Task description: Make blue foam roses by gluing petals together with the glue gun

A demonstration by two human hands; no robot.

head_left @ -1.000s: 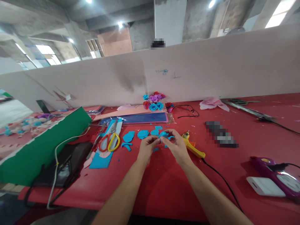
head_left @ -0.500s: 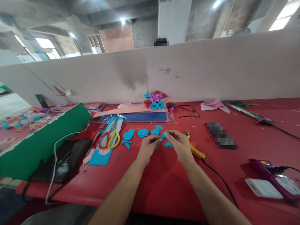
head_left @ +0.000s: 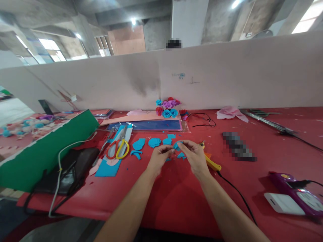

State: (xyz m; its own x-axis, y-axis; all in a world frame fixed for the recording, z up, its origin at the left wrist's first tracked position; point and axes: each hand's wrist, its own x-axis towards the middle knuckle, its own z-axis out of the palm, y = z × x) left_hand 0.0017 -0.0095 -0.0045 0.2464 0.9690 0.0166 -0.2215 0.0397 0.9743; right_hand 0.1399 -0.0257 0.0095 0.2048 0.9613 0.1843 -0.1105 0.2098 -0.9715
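My left hand (head_left: 159, 158) and my right hand (head_left: 193, 155) meet just above a red table (head_left: 176, 198). Both pinch a small blue foam piece (head_left: 177, 146) between their fingertips. More blue foam petals (head_left: 153, 142) lie on the table just beyond my hands. A yellow glue gun (head_left: 210, 162) lies right behind my right hand, its black cord running toward me. Scissors with red and yellow handles (head_left: 117, 149) rest on a blue foam sheet (head_left: 111, 164) to the left.
A bunch of foam roses (head_left: 167, 108) stands against the white partition (head_left: 227, 74). A green sheet (head_left: 42, 151) and a black pouch (head_left: 73, 168) lie at left. A purple device (head_left: 300, 195) and white box (head_left: 282, 202) sit at right. Pink foam (head_left: 229, 112) lies farther back.
My hands lifted slightly and moved a little farther from me with the blue piece; the view shifted a bit. Little else differs.
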